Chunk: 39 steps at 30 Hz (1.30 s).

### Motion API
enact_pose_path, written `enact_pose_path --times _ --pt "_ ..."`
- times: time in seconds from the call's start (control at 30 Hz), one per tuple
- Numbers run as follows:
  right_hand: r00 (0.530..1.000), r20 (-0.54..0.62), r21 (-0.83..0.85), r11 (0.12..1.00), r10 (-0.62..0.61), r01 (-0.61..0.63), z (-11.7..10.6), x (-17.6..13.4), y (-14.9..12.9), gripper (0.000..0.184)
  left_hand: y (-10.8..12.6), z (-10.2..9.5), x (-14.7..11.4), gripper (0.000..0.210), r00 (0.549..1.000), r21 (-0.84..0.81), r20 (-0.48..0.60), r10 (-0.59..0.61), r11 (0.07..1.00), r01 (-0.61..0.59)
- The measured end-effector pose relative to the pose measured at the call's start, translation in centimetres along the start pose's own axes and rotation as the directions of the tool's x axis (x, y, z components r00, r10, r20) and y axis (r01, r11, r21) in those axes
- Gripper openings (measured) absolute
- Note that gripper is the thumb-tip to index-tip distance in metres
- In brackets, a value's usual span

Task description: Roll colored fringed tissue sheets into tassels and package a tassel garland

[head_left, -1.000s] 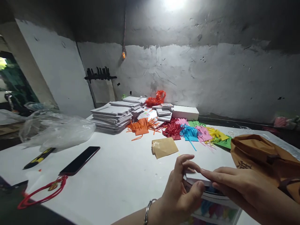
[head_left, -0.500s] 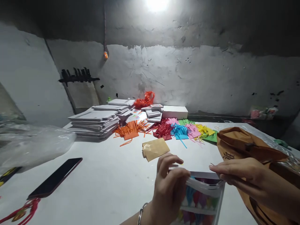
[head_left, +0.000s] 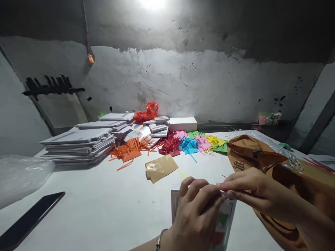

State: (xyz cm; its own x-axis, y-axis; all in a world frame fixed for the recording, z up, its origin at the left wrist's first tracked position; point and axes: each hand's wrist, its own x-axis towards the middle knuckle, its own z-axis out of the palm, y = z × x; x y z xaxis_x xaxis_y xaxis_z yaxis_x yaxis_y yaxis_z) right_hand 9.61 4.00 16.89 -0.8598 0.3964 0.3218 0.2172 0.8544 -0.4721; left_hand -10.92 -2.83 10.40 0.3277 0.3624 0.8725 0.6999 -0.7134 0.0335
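Observation:
A flat, clear-fronted box (head_left: 227,223) with a pale border stands near the table's front, coloured pieces showing behind its front. My left hand (head_left: 200,209), with a bangle on its wrist, is closed over the top edge and hides much of the front. At the upper right corner, the fingers of my right hand (head_left: 251,190) are closed on the same edge. A thin dark strand (head_left: 223,176) sticks up by my right fingertips; I cannot tell what it belongs to. A folded brown paper piece (head_left: 162,168) lies just beyond my left hand.
Behind lie shredded-paper bundles, orange (head_left: 128,150) and blue (head_left: 190,145) among them. A stack of white flat boxes (head_left: 78,143) stands left, with a phone (head_left: 31,218) nearer me. A brown cloth bag (head_left: 258,155) lies right; a white box (head_left: 183,124) sits by the wall.
The view has swung right. My left hand has shifted over the box's top towards my right hand, covering more of the front. The opening visible earlier at the top is now hidden.

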Motion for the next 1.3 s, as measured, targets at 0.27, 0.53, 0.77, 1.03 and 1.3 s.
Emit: enact_pose_path --times 0.27,0.53,0.77,1.03,1.3 --pt "0.928 -0.342 -0.208 0.975 -0.150 0.081 4.0 -2.5 0.3 0.034 -0.3 -1.4 -0.2 0.017 0.998 0.081 0.033 -0.047 0.996 0.044" --pt "0.803 -0.576 -0.177 0.982 -0.154 0.061 7.6 -2.4 0.9 0.025 -3.4 -4.7 -1.5 0.021 0.966 -0.338 0.062 -0.252 0.905 0.258" --pt "0.747 -0.656 -0.019 0.992 -0.107 0.125 10.1 1.6 0.8 0.023 -4.5 -7.3 -2.6 0.027 0.748 -0.563 0.161 -0.644 0.562 0.606" --pt "0.826 -0.552 0.376 0.918 0.116 0.123 22.5 8.4 1.5 0.018 -12.9 -12.6 -8.5 0.057 0.476 0.026 0.441 -0.761 0.540 0.841" --pt "0.914 -0.265 0.516 0.846 0.306 -0.134 30.5 16.0 5.1 0.047 -18.8 -10.3 -15.3 0.052 0.341 0.386 0.539 -0.770 0.586 0.713"
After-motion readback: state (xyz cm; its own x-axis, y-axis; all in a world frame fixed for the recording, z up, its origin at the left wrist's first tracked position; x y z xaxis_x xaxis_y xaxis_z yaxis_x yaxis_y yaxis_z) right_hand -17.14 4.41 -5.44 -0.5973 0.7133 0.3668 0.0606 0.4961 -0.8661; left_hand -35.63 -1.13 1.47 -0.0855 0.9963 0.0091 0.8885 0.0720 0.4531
